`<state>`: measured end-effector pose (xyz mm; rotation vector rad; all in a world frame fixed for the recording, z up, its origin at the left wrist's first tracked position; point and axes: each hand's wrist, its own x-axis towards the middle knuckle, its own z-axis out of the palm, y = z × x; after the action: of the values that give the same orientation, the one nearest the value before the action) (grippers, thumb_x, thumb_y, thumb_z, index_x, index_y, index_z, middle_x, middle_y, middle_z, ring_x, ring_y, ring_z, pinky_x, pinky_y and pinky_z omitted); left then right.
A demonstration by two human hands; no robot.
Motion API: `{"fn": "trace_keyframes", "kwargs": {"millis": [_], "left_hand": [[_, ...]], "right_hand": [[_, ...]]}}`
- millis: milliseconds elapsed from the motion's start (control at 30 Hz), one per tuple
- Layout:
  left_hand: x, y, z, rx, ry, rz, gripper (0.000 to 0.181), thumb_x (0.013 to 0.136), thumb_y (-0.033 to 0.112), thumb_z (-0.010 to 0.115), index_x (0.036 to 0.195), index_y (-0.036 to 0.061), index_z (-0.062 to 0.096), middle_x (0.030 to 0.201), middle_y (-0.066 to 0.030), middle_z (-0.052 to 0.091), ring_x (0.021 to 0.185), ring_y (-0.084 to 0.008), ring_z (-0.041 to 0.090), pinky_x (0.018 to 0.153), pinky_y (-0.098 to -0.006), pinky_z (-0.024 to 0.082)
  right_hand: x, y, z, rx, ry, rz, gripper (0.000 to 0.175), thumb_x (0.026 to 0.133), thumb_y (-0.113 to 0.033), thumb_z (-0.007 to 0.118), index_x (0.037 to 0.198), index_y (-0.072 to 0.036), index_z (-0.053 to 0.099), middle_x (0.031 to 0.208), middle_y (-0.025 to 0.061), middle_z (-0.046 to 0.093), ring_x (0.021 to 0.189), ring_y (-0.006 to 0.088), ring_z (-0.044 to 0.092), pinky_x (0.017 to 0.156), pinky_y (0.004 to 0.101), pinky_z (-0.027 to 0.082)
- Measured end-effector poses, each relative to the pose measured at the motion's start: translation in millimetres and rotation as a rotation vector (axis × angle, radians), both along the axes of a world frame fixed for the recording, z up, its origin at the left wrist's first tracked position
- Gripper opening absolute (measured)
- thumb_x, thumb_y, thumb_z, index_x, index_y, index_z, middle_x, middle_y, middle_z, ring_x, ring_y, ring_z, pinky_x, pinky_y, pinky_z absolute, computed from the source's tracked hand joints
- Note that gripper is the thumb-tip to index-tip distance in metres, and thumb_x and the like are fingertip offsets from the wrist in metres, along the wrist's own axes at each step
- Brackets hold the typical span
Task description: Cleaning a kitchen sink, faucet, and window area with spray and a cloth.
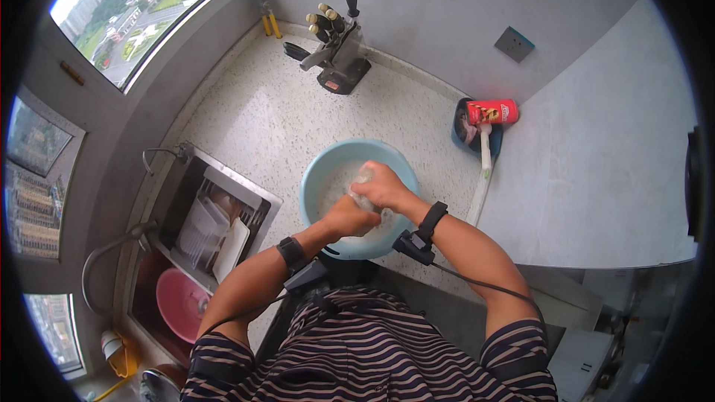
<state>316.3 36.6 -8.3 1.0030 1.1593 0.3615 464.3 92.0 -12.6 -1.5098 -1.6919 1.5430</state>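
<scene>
A light blue plastic basin (313, 164) stands on the speckled countertop in front of me, with cloudy, whitish water (333, 178) in it. Over the basin, both hands grip a pale, translucent item (362, 174), too covered by my fingers to name exactly. My left hand (352, 216) has its fingers curled round the lower part of it. Slightly higher and to the right, my right hand (382, 185) closes on the upper part. The two hands are close together inside the basin's rim.
Left of the basin is a sink with a dish rack (206, 234), a curved faucet (92, 262) and a pink basin (179, 301). A knife block (343, 70) stands at the back. On the right, a red can (497, 111) lies on a dark blue container (462, 123).
</scene>
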Motion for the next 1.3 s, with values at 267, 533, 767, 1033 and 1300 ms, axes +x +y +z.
{"fn": "trace_keyframes", "kwargs": {"millis": [267, 533, 767, 1033, 1300], "left_hand": [[28, -1, -3, 0.362, 0.393, -0.058, 0.079, 0.068, 0.026, 0.078, 0.126, -0.0169, 0.047, 0.100, -0.0319, 0.069, 0.094, -0.0411, 0.070, 0.083, -0.0418, 0.056], [-1, -11, 22, 0.220, 0.042, 0.102, 0.121, 0.078, 0.062, 0.076, 0.152, -0.0126, 0.016, 0.138, -0.0297, 0.051, 0.128, -0.0328, 0.055, 0.101, -0.0410, 0.048], [-15, -17, 34, -0.622, -1.374, 0.067, 0.088, 0.092, 0.080, 0.037, 0.137, 0.0060, 0.050, 0.124, -0.0221, 0.061, 0.107, -0.0302, 0.068, 0.086, -0.0400, 0.062], [-3, -26, 60, -0.464, -1.220, 0.161, 0.032, 0.092, 0.015, 0.071, 0.117, 0.0041, 0.055, 0.094, -0.0062, 0.058, 0.082, -0.0138, 0.062, 0.062, -0.0202, 0.059], [25, -23, 31, -0.053, -0.381, 0.181, 0.014, 0.078, 0.012, 0.071, 0.079, 0.0073, 0.058, 0.064, 0.0001, 0.052, 0.055, -0.0091, 0.049, 0.043, -0.0256, 0.033]], "right_hand": [[15, -5, -1, -0.165, 0.153, -0.180, 0.042, 0.079, -0.026, 0.080, 0.106, -0.001, 0.062, 0.092, 0.0118, 0.068, 0.083, 0.0177, 0.063, 0.070, 0.0326, 0.051], [36, -20, 25, -0.364, 0.672, -0.284, 0.016, 0.088, -0.012, 0.070, 0.097, -0.010, 0.057, 0.093, 0.0075, 0.065, 0.086, 0.0185, 0.065, 0.078, 0.0363, 0.057], [12, -23, 78, -0.111, 0.931, -0.292, 0.030, 0.087, -0.017, 0.067, 0.114, -0.009, 0.055, 0.099, 0.0078, 0.060, 0.103, 0.0259, 0.063, 0.096, 0.0415, 0.054], [17, -2, 110, -0.202, 0.641, 0.098, 0.023, 0.085, -0.010, 0.069, 0.102, -0.009, 0.053, 0.096, 0.0053, 0.058, 0.091, 0.0211, 0.065, 0.084, 0.0383, 0.058], [9, 2, 71, 0.182, -0.147, 0.226, 0.025, 0.076, -0.016, 0.077, 0.082, -0.006, 0.054, 0.077, 0.0035, 0.057, 0.075, 0.0125, 0.057, 0.068, 0.0303, 0.049]]}}
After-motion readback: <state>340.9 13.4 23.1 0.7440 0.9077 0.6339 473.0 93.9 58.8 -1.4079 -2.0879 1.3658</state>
